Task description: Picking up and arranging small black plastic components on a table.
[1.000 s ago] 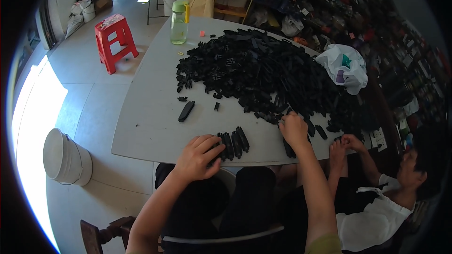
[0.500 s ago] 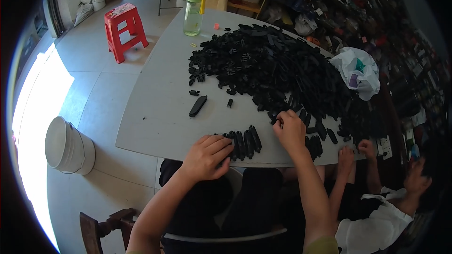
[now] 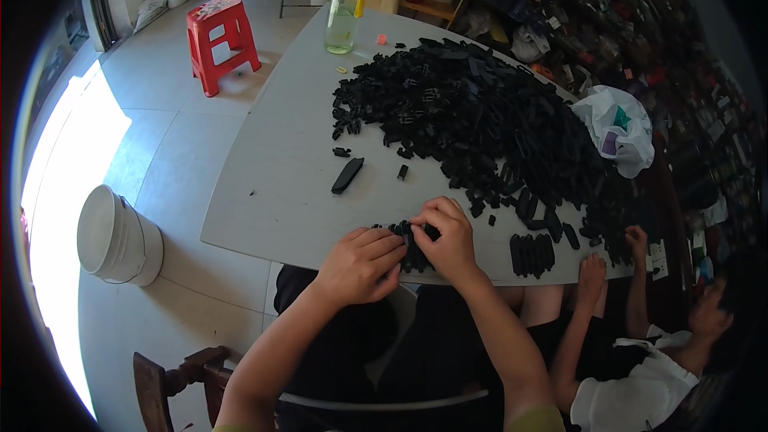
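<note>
Black parts [image 3: 412, 244]: small row at the table [image 3: 264, 192] near edge, short of the big pile [image 3: 488, 124]. Left hand [image 3: 360, 264] curled over the row's left end, fingers bent, touching it. Right hand [image 3: 448, 236] pinches a part at the row's right end, thumb and fingertips closed on it. Handling note: best to steady the row with the left hand while pressing pieces flush, keeping them off the edge. Loose strip [image 3: 347, 175] lies apart, left of the pile; second row [image 3: 532, 252] right.
</note>
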A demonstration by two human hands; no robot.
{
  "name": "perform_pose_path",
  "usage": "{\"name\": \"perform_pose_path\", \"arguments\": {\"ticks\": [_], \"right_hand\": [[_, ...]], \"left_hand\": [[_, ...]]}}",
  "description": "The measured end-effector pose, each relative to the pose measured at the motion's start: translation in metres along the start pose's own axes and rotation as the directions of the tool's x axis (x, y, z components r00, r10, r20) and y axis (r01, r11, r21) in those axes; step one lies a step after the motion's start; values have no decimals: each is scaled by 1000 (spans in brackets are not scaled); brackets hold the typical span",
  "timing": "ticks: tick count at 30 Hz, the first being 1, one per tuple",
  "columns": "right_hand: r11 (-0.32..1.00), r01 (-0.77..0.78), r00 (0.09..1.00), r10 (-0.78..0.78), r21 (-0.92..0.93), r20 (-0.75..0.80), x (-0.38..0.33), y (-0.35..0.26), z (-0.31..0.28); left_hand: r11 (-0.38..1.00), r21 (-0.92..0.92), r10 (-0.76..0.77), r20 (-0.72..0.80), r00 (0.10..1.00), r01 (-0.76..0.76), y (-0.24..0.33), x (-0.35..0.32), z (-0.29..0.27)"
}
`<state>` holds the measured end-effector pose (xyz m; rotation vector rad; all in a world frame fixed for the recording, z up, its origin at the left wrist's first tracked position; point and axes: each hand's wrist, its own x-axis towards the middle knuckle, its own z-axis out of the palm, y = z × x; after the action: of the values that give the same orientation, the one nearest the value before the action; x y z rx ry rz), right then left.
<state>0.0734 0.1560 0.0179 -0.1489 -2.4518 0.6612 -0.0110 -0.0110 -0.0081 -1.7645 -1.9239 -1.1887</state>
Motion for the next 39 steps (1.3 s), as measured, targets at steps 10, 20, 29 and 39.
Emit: {"name": "perform_pose_path", "arguments": {"ticks": [10, 20, 29, 39], "right_hand": [[922, 236, 958, -168, -306, 233, 5, -20, -18], [856, 302, 904, -118, -419, 411, -3, -20, -18], [798, -310, 924, 381, -516, 35, -6, 32, -74], [696, -333, 887, 461, -636, 39, -16, 68, -75]], "left_hand": [[1000, -12, -11, 4, 1000, 11, 0, -1, 1], [1000, -17, -3, -21, 1000, 3, 2, 1, 5], [1000, -4, 16, -32, 999, -16, 1, -1, 1], [996, 40, 81, -83, 993, -78, 2, 0, -3]]}}
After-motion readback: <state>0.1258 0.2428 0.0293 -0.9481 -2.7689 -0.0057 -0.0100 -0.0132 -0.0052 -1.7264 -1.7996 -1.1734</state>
